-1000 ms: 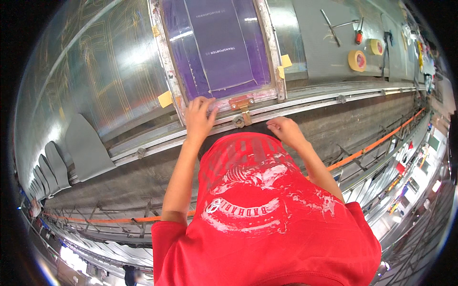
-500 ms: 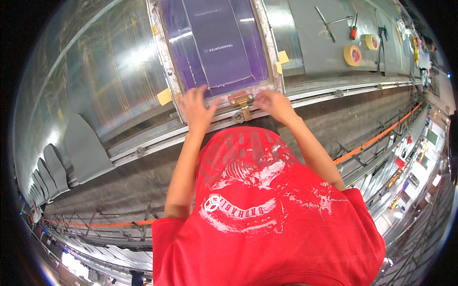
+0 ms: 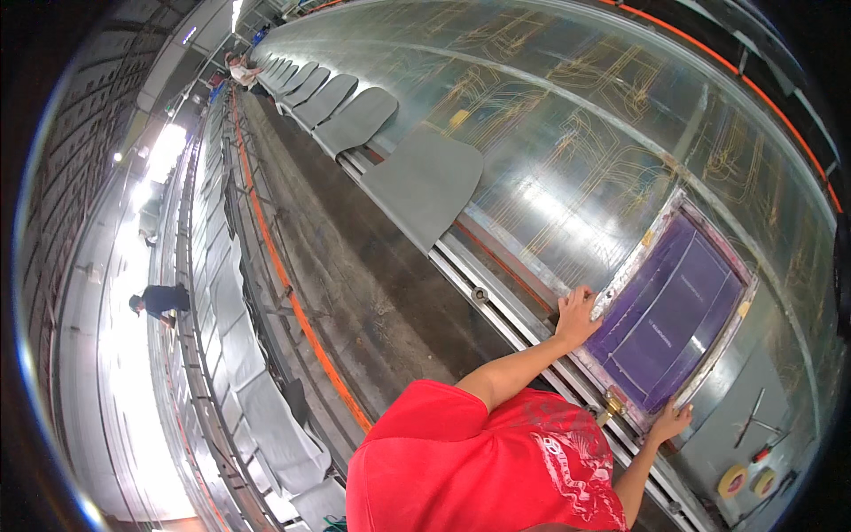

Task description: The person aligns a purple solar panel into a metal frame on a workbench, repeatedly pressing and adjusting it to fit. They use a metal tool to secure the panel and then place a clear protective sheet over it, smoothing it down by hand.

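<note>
A screen printing frame (image 3: 743, 293) with worn, paint-spotted edges and a purple mesh panel (image 3: 671, 321) lies on the long, shiny table at the right. My left hand (image 3: 578, 317) grips the frame's left side, fingers bent against the outer edge. At its near right corner, my right hand (image 3: 671, 422) holds the opposite side with its fingers closed on the edge. Between my hands, a brass-coloured bracket (image 3: 612, 406) sits at the frame's near end, beside the metal rail (image 3: 523, 341).
Grey cut pieces (image 3: 427, 182) lie in a row along the table's edge, some overhanging it. Tape rolls (image 3: 733, 481) and a T-shaped metal tool (image 3: 753, 418) rest right of the frame. An orange strip (image 3: 297, 306) runs beyond the aisle. Other people (image 3: 164, 301) stand far off.
The view has swung left along the table, so the frame now appears at the right. Both hands, earlier loose near the bracket, have moved onto the frame's two sides.
</note>
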`<act>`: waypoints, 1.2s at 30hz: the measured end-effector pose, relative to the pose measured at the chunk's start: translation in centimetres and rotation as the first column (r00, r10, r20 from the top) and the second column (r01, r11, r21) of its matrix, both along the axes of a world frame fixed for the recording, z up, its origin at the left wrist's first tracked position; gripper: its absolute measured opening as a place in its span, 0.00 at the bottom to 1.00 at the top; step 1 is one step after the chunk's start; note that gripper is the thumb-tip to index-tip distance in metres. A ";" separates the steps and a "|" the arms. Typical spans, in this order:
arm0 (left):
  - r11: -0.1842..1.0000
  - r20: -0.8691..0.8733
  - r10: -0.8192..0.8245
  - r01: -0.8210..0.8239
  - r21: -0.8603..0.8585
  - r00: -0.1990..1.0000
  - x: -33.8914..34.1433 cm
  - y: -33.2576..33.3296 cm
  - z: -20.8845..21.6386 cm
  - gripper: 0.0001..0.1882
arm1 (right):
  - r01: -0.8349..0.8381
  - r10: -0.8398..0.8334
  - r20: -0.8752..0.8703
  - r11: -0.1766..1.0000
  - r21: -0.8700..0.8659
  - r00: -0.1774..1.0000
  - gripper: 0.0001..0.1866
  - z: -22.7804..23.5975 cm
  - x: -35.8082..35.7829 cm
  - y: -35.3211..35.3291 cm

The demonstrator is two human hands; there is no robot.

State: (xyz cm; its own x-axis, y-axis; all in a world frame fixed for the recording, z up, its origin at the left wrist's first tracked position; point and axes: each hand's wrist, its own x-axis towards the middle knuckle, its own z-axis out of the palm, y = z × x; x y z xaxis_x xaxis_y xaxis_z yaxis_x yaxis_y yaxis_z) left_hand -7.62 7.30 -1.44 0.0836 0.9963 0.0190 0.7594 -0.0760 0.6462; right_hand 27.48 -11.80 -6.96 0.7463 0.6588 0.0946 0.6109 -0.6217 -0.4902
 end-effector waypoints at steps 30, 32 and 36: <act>0.958 0.353 0.193 -0.099 -0.268 0.916 -0.1 1.5 4.0 0.40 | -0.059 0.080 -0.089 0.976 0.211 0.993 0.39 9.2 -0.3 4.5; 0.969 0.362 0.194 -0.119 -0.218 0.912 -0.5 1.0 3.7 0.40 | -0.101 0.115 -0.040 0.959 0.263 0.993 0.41 7.8 0.2 4.3; 0.972 0.353 0.164 -0.090 -0.218 0.921 -2.0 0.8 4.9 0.39 | -0.094 0.122 -0.067 0.943 0.319 0.990 0.47 5.4 0.9 4.6</act>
